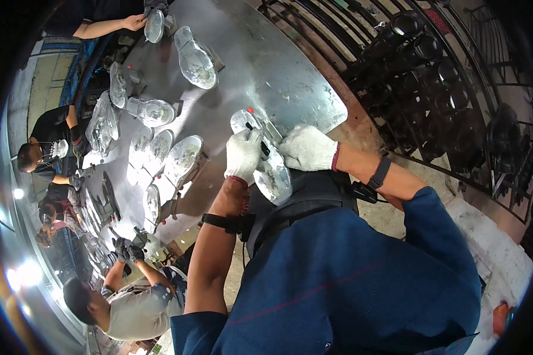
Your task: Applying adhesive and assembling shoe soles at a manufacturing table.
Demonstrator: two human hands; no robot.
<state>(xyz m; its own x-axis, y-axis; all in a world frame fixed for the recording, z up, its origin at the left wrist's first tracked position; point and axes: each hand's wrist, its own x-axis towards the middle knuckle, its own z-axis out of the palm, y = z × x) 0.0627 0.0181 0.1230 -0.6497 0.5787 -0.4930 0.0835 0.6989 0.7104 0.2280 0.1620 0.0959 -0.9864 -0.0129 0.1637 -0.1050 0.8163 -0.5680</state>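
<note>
In front of my waist lies a silvery shoe-sole-shaped piece (272, 182), its lower end close to my dark apron. My left hand (243, 152), in a white knit glove, is closed over its left side. A thin dark stick-like tool (265, 149) shows at those fingers; its exact kind is unclear. My right hand (309, 148), also gloved in white, curls closed against the piece's right edge beside a narrow metal bar (273, 131). Its fingertips are partly hidden. A small red spot (250, 110) shows at the piece's upper end.
The metal table (260, 65) carries several similar sole-shaped pieces (196, 62) on the left. Co-workers line its left side; a person in a light shirt (139, 310) works nearest, and another's hand (134, 22) reaches in at the top. Right of the table stand black metal racks (450, 112).
</note>
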